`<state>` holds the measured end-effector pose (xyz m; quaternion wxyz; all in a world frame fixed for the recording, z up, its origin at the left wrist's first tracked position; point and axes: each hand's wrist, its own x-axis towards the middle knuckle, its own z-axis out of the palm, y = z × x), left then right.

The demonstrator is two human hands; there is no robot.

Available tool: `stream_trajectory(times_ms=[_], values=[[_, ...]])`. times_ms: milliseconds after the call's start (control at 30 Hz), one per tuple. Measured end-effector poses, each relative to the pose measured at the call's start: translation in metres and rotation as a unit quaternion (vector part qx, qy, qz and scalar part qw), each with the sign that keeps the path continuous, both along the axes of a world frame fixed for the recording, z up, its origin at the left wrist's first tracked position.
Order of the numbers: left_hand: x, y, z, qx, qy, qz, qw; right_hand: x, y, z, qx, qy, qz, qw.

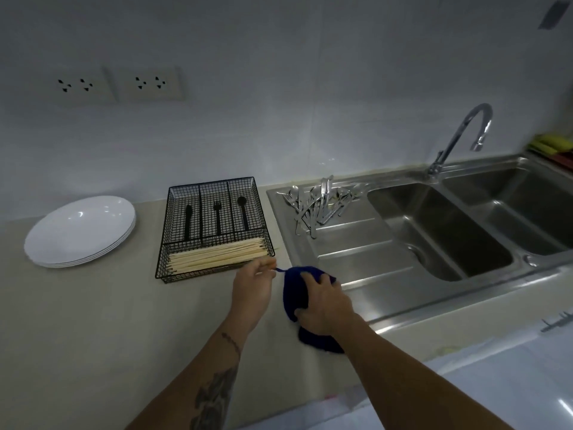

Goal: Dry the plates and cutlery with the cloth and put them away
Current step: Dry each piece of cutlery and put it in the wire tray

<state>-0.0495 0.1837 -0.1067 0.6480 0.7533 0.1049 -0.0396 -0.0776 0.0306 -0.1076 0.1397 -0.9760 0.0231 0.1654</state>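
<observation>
Just ahead of the left hand's [252,282] fingers [269,262] sits the black wire-mesh cutlery tray [214,228], where they pinch the tips of pale wooden chopsticks [217,256] lying in its near compartment. Right beside them, the right hand [322,301] is clenched around the dark blue cloth [294,293] above the beige table [93,321]. Beyond the right fingers, a heap of steel cutlery [319,203] lies undried on the sink drainboard [356,243]; well left, 4 or so white plates [82,231] are stacked. Chopsticks released carelessly could slide through the mesh or roll onto the table; loose cutlery may slip from the cloth.
</observation>
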Motion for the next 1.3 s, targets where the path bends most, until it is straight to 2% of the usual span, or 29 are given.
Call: stream_trajectory(times_ms=[100,167,233,300,567,767,1033,1167,1300], values=[[0.022,-0.018,0.003,-0.005,-0.006,-0.013,1.0,0.011,-0.021,-0.006,0.031,-0.001,-0.005,1.0],[0.035,-0.026,0.008,-0.005,-0.009,-0.028,1.0,0.02,-0.036,-0.001,0.135,-0.004,-0.063,0.989],[0.051,-0.034,0.015,-0.006,-0.004,-0.038,0.999,0.031,-0.054,0.008,0.236,-0.016,-0.131,0.963],[0.065,-0.042,0.02,-0.005,0.006,-0.039,0.999,0.042,-0.076,0.019,0.294,-0.021,-0.183,0.938],[0.107,-0.101,0.013,0.002,0.035,-0.022,0.999,0.097,-0.158,0.025,0.438,-0.019,-0.27,0.857],[0.131,-0.157,0.003,0.027,0.056,0.019,0.998,0.139,-0.209,0.018,0.451,-0.006,-0.244,0.858],[0.172,-0.221,0.0,0.065,0.046,0.061,0.995,0.192,-0.265,0.021,0.422,-0.005,-0.168,0.891],[0.204,-0.245,-0.005,0.136,0.027,0.035,0.99,0.211,-0.283,0.015,0.364,-0.041,-0.138,0.92],[0.232,-0.263,-0.012,0.258,0.006,-0.018,0.966,0.228,-0.286,0.003,0.277,-0.094,-0.096,0.951]])
